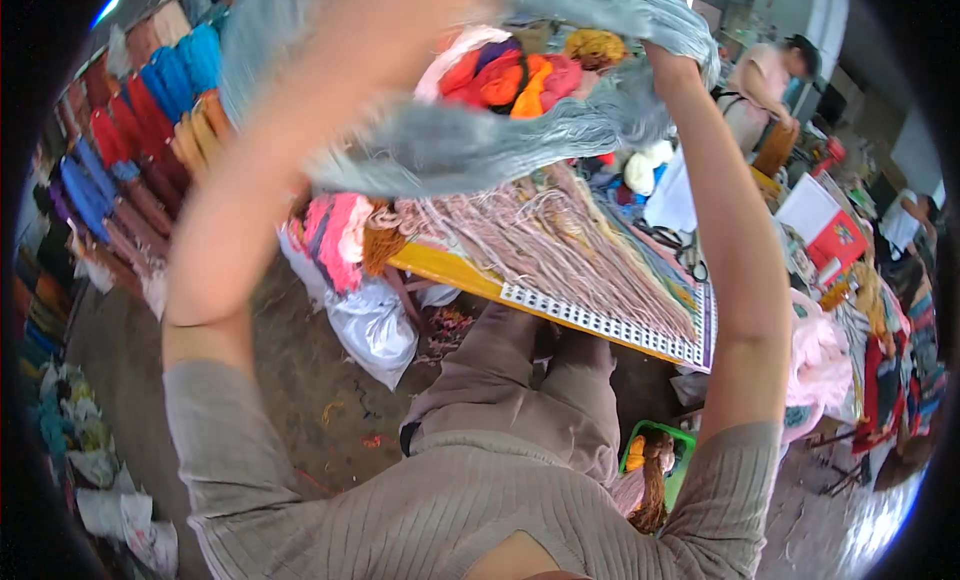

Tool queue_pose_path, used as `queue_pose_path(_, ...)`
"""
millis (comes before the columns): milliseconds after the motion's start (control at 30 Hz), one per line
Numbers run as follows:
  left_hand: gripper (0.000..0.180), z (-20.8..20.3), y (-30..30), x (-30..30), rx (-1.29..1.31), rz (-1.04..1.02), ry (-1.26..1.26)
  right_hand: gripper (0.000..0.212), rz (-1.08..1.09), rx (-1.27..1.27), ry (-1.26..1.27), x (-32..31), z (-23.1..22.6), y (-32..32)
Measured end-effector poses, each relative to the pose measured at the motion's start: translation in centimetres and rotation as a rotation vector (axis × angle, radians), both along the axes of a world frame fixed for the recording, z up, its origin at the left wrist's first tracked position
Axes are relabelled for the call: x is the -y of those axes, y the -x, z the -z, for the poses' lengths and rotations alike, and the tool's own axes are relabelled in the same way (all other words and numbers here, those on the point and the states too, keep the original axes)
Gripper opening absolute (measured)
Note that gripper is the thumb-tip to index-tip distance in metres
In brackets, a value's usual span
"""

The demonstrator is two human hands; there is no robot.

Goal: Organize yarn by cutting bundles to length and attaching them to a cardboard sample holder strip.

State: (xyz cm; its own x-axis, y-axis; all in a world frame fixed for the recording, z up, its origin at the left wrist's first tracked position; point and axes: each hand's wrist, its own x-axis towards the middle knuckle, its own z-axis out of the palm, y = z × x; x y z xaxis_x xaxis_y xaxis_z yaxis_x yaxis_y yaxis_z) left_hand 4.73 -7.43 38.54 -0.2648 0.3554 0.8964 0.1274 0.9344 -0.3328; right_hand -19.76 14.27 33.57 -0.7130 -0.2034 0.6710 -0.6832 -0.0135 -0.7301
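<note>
A large loop of grey-blue yarn, a skein (520, 140), hangs stretched in the air in front of me, blurred along its left side. My right hand (674, 66) is inside the loop's right bend, with strands lying over it and hiding the fingers; it holds that end up. Motion smears my left hand (430, 2) at the top edge, near the skein's upper left part, so its fingers do not show. Below the skein, many pinkish threads (560, 235) lie side by side on a yellow-edged table (445, 267), along a white strip with holes (610, 327).
Bright yarn bundles (505, 80) pile behind the skein. Pink yarn (340, 235) hangs at the table's left corner above a white plastic bag (372, 330). Scissors (698, 270) lie at right. Coloured skeins (170, 80) hang on a left rack. Another person (760, 90) stands far right.
</note>
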Motion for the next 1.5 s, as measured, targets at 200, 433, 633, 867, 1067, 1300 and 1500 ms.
queue_pose_path(200, 0.024, 11.2, 20.7, -6.2, 0.544, 0.711, -0.523, 0.040, 0.637, -1.405, -0.602, -2.5, -6.8, -9.5)
queue_pose_path(433, 0.027, 6.0, 21.6, -8.6, 0.038, -0.047, 0.363, 0.042, 1.526, -0.423, -1.344, -37.6, 6.2, -16.1)
queue_pose_path(633, 0.027, 4.3, 17.7, -21.2, 0.526, 0.437, 0.253, 0.047, 1.194, 0.125, -1.245, -44.1, 8.6, -27.7)
queue_pose_path(867, 0.044, 5.0, 13.5, -31.5, 0.993, 0.522, 0.528, 0.041, 0.839, 0.913, -0.299, -47.7, 8.8, -38.1)
queue_pose_path(1067, 0.046, 13.7, 8.0, -36.0, 1.801, 0.950, -0.041, 0.076, -0.161, 0.077, 0.266, -39.7, 7.8, -39.7)
queue_pose_path(1300, 0.028, 19.3, -1.2, -34.7, 1.935, 1.540, 0.099, 0.060, -0.058, 0.179, 1.117, -33.0, 10.2, -35.4)
queue_pose_path(1500, 0.040, 19.1, -4.8, -36.1, 1.012, 1.550, -0.301, 0.053, -0.060, 0.288, 1.172, -30.7, 13.3, -34.1)
